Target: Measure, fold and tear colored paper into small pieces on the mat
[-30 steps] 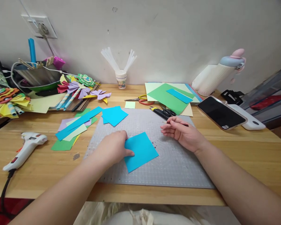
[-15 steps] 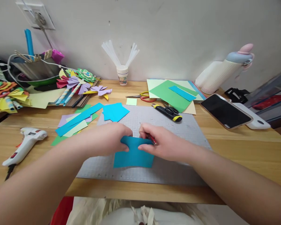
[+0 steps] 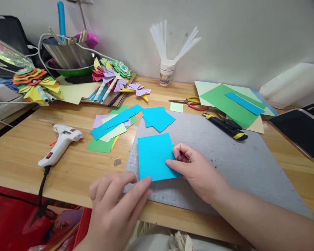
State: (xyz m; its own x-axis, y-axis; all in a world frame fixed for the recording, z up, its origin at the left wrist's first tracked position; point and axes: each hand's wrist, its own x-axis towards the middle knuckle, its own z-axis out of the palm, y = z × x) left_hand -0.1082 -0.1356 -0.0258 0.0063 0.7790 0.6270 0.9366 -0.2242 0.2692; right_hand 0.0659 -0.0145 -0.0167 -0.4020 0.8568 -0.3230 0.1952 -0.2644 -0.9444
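Observation:
A blue sheet of paper [image 3: 154, 157], nearly square, is held over the grey cutting mat [image 3: 204, 188]. My right hand [image 3: 192, 165] pinches its right edge with the thumb on top, while a slim red and dark tool, possibly a pen, is tucked in the curled fingers, mostly hidden. My left hand [image 3: 117, 202] is off to the lower left with fingers stretched out and apart; one fingertip reaches the sheet's bottom edge, and whether it touches is unclear. Just beyond the sheet lie more blue paper pieces [image 3: 159, 118], overlapping one another.
On the left are a white glue gun [image 3: 61, 144] and coloured paper strips [image 3: 112, 126]. A black and yellow utility knife [image 3: 225, 127] and scissors [image 3: 191, 102] lie behind the mat. Paper cups [image 3: 166, 73] with white sticks stand by the wall. A phone [image 3: 300, 130] is far right.
The blue sheet has turned and now shows flatter and more fully. My left hand has let go of its top edge and moved down and left. The view has swung left.

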